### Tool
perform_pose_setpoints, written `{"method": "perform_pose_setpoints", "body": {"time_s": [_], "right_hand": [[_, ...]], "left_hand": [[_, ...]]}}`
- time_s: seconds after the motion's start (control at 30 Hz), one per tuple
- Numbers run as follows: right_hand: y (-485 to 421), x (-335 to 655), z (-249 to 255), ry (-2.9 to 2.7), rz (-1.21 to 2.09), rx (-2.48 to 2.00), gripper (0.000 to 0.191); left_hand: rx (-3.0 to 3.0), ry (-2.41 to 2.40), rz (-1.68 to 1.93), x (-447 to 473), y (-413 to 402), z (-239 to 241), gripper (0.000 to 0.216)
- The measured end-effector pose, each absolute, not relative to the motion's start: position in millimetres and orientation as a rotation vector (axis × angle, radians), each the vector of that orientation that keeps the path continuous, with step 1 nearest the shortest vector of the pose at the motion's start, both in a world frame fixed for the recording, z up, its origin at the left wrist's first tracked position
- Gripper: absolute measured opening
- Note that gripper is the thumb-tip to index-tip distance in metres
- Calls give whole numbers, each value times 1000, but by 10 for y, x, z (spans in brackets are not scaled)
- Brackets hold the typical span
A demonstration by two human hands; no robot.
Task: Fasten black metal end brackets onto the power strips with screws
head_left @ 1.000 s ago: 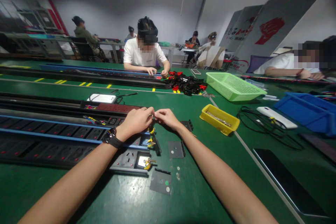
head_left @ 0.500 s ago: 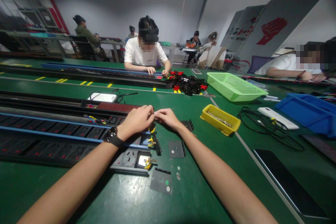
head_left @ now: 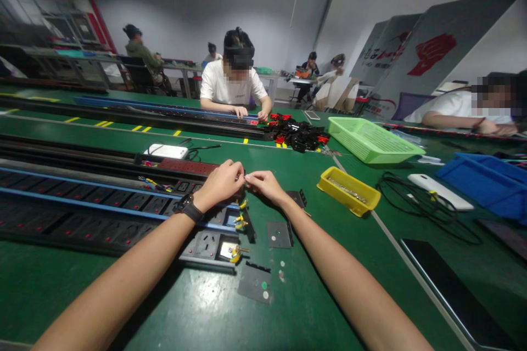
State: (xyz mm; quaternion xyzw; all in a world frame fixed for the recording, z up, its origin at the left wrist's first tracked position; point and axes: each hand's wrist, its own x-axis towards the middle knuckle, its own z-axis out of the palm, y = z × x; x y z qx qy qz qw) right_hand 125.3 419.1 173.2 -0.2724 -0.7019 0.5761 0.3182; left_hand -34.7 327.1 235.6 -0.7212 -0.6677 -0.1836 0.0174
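At the right end of a power strip with dark red sockets (head_left: 187, 166), my two hands meet. My left hand (head_left: 222, 182), a black watch on its wrist, has its fingers closed over the strip's end; whatever they pinch is hidden. From the right, my right hand (head_left: 265, 184) brings thumb and forefinger together close to the left fingertips, on something too small to make out. Nearer me lie power strips with black sockets (head_left: 164, 230) and a blue-edged rail (head_left: 123, 203). Yellow-wrapped wires with a brass screw (head_left: 239, 252) stick out of the nearest end. Bent black end plates (head_left: 255, 282) lie beside them.
A yellow bin (head_left: 349, 194) with small metal parts stands to the right, near a green basket (head_left: 374, 142) and a blue bin (head_left: 483, 181). A phone (head_left: 453, 290), a white power bank (head_left: 440, 192) and coiled black cable lie there. A co-worker (head_left: 234, 82) sits opposite by black-and-red parts (head_left: 298, 134).
The view has shifted slightly, so everything sits a little further right. My hands stay together at the strip's end, their fingers barely moved.
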Motion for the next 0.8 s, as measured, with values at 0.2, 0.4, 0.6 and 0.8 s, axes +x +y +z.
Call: {"method": "perform_pose_setpoints", "body": {"time_s": [0.2, 0.4, 0.6, 0.8], "right_hand": [[4192, 1232, 1712, -1821, 1505, -704, 41], [4194, 1222, 1701, -1813, 1490, -722, 41], [4198, 1218, 1700, -1801, 1483, -737, 40], [4189, 1221, 1707, -1781, 1505, -741, 40]], "left_hand": [[-2210, -2091, -556, -317, 3271, 2348, 11], [-2224, -2072, -478, -311, 3261, 2374, 15], [-2225, -2117, -575, -327, 3281, 2373, 16], [-2225, -2147, -692, -346, 3301, 2354, 17]]}}
